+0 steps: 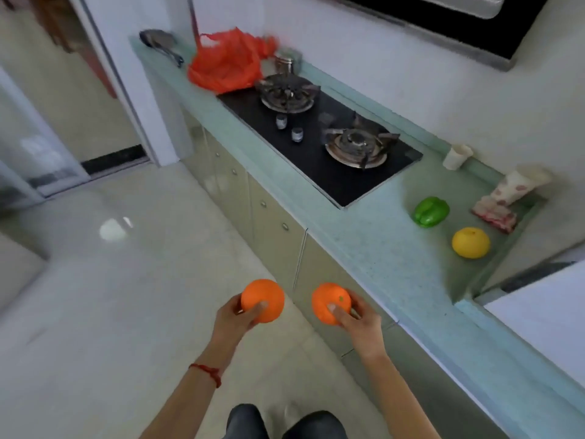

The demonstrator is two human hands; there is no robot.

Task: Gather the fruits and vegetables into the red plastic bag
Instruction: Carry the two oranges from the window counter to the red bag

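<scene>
My left hand [233, 316] grips an orange [263, 299] and my right hand [361, 324] grips a second orange [329, 301]; both are held over the floor, in front of the counter. The red plastic bag [226, 63] lies crumpled at the far left end of the green countertop [373, 236], well away from both hands. A green bell pepper [431, 211] and a yellow citrus fruit [470, 243] rest on the counter's right part, beyond my right hand.
A black two-burner gas hob [323, 139] sits between the bag and the pepper. A metal canister [286, 61] and a dark ladle [161, 45] lie near the bag. A white cup [456, 156] and patterned packaging [509, 198] stand by the wall. Cabinet doors run below.
</scene>
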